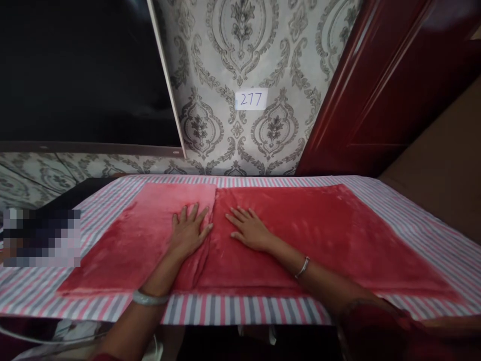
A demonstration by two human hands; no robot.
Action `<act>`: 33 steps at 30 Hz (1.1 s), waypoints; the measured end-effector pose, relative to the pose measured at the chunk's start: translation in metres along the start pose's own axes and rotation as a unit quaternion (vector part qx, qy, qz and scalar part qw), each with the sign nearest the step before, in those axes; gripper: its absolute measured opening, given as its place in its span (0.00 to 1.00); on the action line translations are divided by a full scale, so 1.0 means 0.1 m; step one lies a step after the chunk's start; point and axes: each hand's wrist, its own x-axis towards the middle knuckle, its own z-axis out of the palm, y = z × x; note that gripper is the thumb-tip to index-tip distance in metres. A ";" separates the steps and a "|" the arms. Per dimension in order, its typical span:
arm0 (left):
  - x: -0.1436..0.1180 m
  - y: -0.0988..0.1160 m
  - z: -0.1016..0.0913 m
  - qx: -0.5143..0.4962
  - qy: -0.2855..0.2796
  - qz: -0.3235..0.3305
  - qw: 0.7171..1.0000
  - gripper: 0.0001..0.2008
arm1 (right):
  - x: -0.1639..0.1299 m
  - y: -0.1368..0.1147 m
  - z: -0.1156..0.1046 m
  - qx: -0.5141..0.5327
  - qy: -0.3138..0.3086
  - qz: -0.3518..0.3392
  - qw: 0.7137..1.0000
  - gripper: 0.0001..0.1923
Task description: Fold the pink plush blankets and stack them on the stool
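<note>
A red, plush-looking cloth (319, 230) lies spread across a striped table cover, with one part folded over along a line left of the middle. On its lighter left part, my left hand (188, 230) rests flat with fingers spread, just beside the fold edge. My right hand (250, 228) lies on the darker right part, palm down and fingers apart, a short way right of that edge. Neither hand grips anything. Small wrinkles run along the fold between the hands.
The striped cover (244, 310) in pink, grey and white shows around the cloth. A large dark screen (82, 75) stands at the back left. A paper marked 277 (251, 99) is on the patterned wall. Dark red wooden furniture (376, 95) rises at the right.
</note>
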 end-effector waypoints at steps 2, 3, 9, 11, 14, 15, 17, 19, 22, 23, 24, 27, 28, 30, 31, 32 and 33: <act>0.01 0.00 -0.01 0.012 -0.003 -0.003 1.000 0.29 | -0.07 -0.05 0.04 -0.016 -0.002 0.003 1.000 0.34; 0.02 0.00 -0.01 0.020 0.000 -0.003 1.000 0.29 | -0.07 -0.07 0.04 -0.018 0.001 0.003 1.000 0.33; 0.11 -0.08 0.02 0.052 0.026 0.011 0.998 0.29 | -0.04 -0.05 -0.11 0.005 0.017 -0.019 1.000 0.32; 0.18 -0.09 0.00 0.055 0.013 0.014 0.998 0.30 | -0.07 0.01 -0.20 0.026 0.023 -0.022 0.999 0.29; 0.32 0.03 -0.07 0.056 -0.011 0.037 0.998 0.32 | -0.15 0.19 -0.37 0.041 0.072 0.029 0.996 0.27; 0.37 0.11 -0.11 0.052 -0.015 0.056 0.997 0.32 | -0.19 0.27 -0.44 0.037 0.086 0.060 0.994 0.28; 0.51 0.31 -0.16 0.039 -0.026 0.101 0.994 0.32 | -0.31 0.50 -0.60 0.020 0.093 0.133 0.987 0.30; 0.66 0.54 -0.18 0.024 -0.038 0.139 0.989 0.32 | -0.50 0.79 -0.74 0.007 0.092 0.211 0.973 0.32; 0.86 0.83 -0.10 0.000 -0.046 0.164 0.985 0.33 | -0.90 1.24 -0.89 -0.001 0.118 0.317 0.941 0.31; 0.90 0.90 -0.05 -0.004 -0.048 0.163 0.985 0.33 | -1.06 1.38 -0.92 -0.001 0.126 0.345 0.930 0.30; 0.93 0.95 0.00 -0.004 -0.052 0.158 0.986 0.33 | -1.21 1.51 -0.95 0.000 0.131 0.366 0.921 0.30; 0.95 1.00 0.18 0.002 -0.052 0.144 0.988 0.33 | -1.59 1.81 -1.03 0.007 0.142 0.382 0.913 0.26; 0.94 1.00 0.22 -0.001 -0.047 0.144 0.988 0.33 | -1.67 1.89 -1.08 0.007 0.151 0.384 0.911 0.25; 0.93 0.98 0.30 -0.015 -0.038 0.149 0.988 0.33 | -1.76 2.06 -1.18 0.001 0.183 0.401 0.898 0.25; 0.93 0.96 0.32 -0.027 -0.033 0.150 0.988 0.33 | -1.78 2.15 -1.24 -0.002 0.200 0.417 0.886 0.25; 0.94 0.94 0.33 -0.042 -0.028 0.149 0.987 0.33 | -1.78 2.23 -1.29 -0.002 0.216 0.437 0.873 0.25; 0.95 0.92 0.34 -0.062 -0.019 0.148 0.987 0.34 | -1.77 2.32 -1.34 0.000 0.227 0.458 0.859 0.25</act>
